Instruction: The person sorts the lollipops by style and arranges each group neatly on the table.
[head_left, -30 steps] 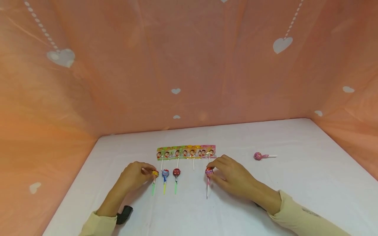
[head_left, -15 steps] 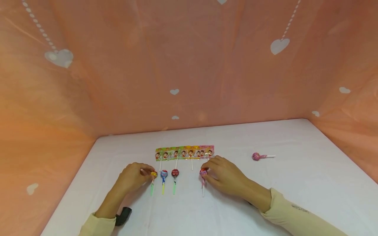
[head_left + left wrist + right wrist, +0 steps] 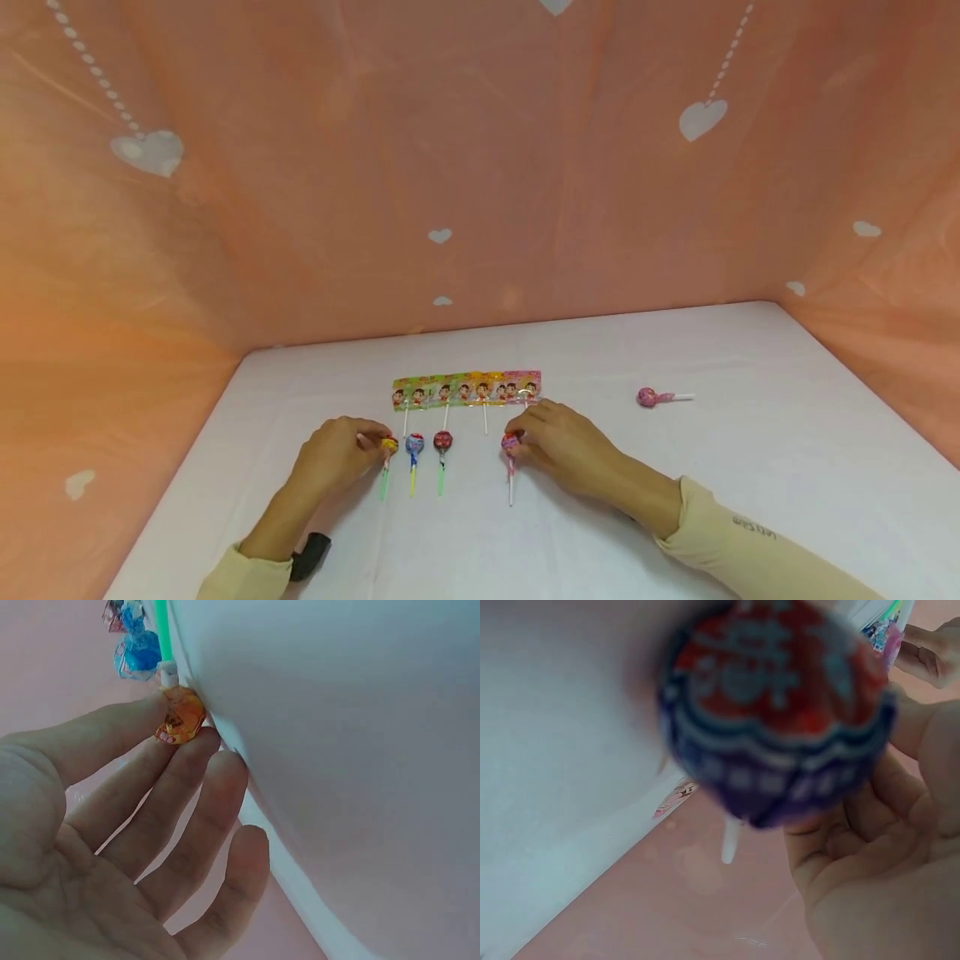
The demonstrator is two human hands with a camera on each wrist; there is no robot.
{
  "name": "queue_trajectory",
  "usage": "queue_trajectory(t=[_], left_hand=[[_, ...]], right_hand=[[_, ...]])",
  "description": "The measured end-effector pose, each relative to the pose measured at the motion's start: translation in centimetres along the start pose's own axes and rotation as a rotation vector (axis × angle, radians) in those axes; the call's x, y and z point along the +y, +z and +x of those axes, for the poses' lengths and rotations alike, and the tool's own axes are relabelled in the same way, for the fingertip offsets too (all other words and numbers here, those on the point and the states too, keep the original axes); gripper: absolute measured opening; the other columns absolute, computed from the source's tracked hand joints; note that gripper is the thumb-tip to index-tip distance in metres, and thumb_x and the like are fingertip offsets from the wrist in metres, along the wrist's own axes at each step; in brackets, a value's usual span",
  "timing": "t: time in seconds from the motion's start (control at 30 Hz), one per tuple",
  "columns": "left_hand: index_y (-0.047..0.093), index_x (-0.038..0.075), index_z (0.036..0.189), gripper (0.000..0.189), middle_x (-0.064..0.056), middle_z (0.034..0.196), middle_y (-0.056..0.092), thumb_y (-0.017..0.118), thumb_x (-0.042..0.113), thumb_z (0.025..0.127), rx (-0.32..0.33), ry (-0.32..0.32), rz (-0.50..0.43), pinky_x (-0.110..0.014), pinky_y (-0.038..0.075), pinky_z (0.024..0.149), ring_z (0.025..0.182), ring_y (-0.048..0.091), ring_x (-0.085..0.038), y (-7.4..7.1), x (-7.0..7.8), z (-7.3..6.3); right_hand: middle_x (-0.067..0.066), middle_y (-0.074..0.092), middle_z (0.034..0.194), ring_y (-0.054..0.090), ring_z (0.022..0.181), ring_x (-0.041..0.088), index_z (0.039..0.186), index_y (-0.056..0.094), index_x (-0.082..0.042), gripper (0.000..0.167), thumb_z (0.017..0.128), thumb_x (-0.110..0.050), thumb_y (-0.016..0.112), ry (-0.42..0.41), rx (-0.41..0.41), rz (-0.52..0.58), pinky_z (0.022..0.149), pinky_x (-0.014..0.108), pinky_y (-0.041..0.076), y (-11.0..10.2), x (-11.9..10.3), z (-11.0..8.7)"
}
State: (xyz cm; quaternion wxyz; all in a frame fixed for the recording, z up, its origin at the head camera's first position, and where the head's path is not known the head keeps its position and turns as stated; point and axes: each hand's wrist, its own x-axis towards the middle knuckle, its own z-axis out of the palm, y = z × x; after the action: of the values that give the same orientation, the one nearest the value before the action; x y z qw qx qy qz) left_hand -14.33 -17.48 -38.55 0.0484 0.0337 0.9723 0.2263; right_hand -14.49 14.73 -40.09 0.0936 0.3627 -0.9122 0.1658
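My left hand pinches a yellow-orange wrapped lollipop with a green stick by its head, between thumb and fingertips. To its right lie a blue lollipop on a yellow stick and a dark red lollipop on a green stick, heads away from me. My right hand pinches a red and purple lollipop by its head, its white stick pointing toward me. That lollipop looms large and blurred in the right wrist view. A gap separates it from the dark red one.
Behind the row lies a strip of flat lollipop packets in green, orange and pink, white sticks toward me. Another pink lollipop lies sideways at the right. The white table meets an orange cloth backdrop with hearts.
My right hand has shifted left with the red and purple lollipop, closer to the dark red one, and its stick now stands straighter. The left hand keeps its pinch in the same place.
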Motion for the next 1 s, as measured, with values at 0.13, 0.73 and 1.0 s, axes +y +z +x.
queue_trajectory(t=[0.13,0.73,1.0], left_hand=[[0.078,0.017,0.103,0.021,-0.001,0.092,0.075,0.076,0.016,0.082,0.010,0.009,0.032,-0.033,0.047,0.061,0.083,0.064,-0.017,0.3,0.2,-0.1],[0.076,0.010,0.099,0.016,-0.004,0.092,0.074,0.073,0.010,0.083,0.224,0.106,-0.002,-0.037,0.052,0.067,0.080,0.067,-0.016,1.9,0.8,-1.4],[0.076,0.012,0.099,0.016,-0.002,0.085,0.073,0.073,0.010,0.083,0.209,0.076,-0.011,-0.034,0.049,0.063,0.077,0.065,-0.014,1.8,0.3,-1.2]], right_hand=[[-0.004,0.071,0.107,0.062,0.118,0.023,0.110,0.071,-0.015,0.025,0.091,-0.032,0.070,0.015,-0.031,-0.003,0.107,0.041,0.045,0.0,-0.1,-0.1],[-0.002,0.071,0.107,0.063,0.113,0.020,0.112,0.070,-0.014,0.027,0.093,-0.032,0.068,0.007,-0.034,-0.040,0.107,0.040,0.045,0.5,-0.5,1.1],[-0.003,0.068,0.103,0.063,0.112,0.019,0.123,0.063,-0.013,0.034,0.095,-0.031,0.066,0.022,-0.053,0.000,0.108,0.039,0.044,1.0,-1.4,2.0]])
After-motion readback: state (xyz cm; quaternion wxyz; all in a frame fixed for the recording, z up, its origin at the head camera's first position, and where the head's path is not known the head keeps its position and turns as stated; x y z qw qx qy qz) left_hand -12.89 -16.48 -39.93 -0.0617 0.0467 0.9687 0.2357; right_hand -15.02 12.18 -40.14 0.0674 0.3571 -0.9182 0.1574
